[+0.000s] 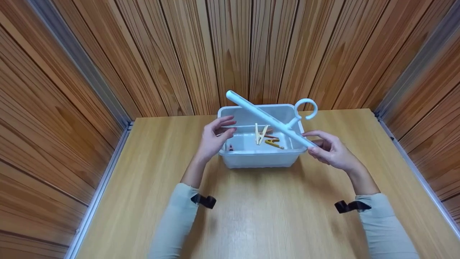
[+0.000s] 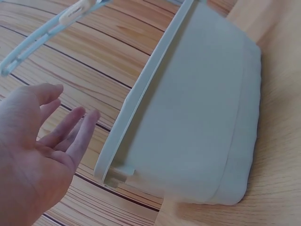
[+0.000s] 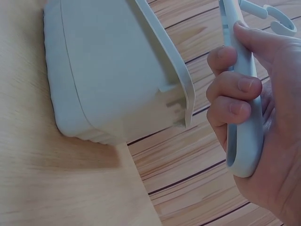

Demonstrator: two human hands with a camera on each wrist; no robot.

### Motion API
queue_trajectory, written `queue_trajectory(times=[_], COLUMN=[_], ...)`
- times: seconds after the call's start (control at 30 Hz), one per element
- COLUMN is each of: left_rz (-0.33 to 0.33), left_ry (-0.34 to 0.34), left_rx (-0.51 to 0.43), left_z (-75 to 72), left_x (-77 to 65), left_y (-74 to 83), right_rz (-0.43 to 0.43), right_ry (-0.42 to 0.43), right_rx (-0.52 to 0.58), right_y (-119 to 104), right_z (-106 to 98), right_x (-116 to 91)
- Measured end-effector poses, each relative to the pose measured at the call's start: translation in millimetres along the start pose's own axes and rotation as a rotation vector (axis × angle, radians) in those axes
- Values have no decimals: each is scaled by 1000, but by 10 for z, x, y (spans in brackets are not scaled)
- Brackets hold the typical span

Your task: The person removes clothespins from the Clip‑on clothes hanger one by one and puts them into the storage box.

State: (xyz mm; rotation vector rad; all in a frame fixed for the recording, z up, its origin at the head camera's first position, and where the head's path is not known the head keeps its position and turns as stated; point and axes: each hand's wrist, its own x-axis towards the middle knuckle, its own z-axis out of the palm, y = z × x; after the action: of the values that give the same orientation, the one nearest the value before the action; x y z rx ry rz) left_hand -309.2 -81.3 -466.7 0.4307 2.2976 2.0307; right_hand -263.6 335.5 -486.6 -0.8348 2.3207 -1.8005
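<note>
A pale blue clothes hanger (image 1: 264, 116), a straight bar with a round hook, slants over the white plastic bin (image 1: 260, 160). My right hand (image 1: 332, 153) grips its lower right end, fingers curled round the bar in the right wrist view. Slots show in the bar's underside in the left wrist view, along with a small beige piece (image 2: 75, 12). By the bin's left rim is my left hand (image 1: 214, 138), fingers loosely bent with nothing between them. On the bin floor lie a cream clothespin (image 1: 258, 136), a mustard clothespin (image 1: 273, 144) and a reddish clip (image 1: 231, 148).
The bin stands near the back edge of the wooden table (image 1: 251, 216). Wood-plank walls (image 1: 230, 54) rise behind and at both sides, with metal rails (image 1: 100, 190) along the edges. Each sleeve carries a black strap (image 1: 204, 200).
</note>
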Motion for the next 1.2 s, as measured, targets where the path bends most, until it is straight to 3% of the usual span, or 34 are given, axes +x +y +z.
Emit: queue_trajectory(times=[0.5, 0.77, 1.0, 1.2], left_rz=[126, 192, 248, 250], left_ry=[50, 140, 200, 239], left_rx=[-45, -31, 13, 18], left_z=[121, 211, 305, 359], left_x=[-269, -393, -438, -441], left_y=[28, 55, 93, 102], right_rz=[-49, -49, -19, 14], right_ry=[71, 124, 150, 146], right_rx=[-103, -144, -167, -172], right_y=[-93, -123, -153, -183], right_z=[241, 354, 449, 520], right_x=[95, 142, 172, 189])
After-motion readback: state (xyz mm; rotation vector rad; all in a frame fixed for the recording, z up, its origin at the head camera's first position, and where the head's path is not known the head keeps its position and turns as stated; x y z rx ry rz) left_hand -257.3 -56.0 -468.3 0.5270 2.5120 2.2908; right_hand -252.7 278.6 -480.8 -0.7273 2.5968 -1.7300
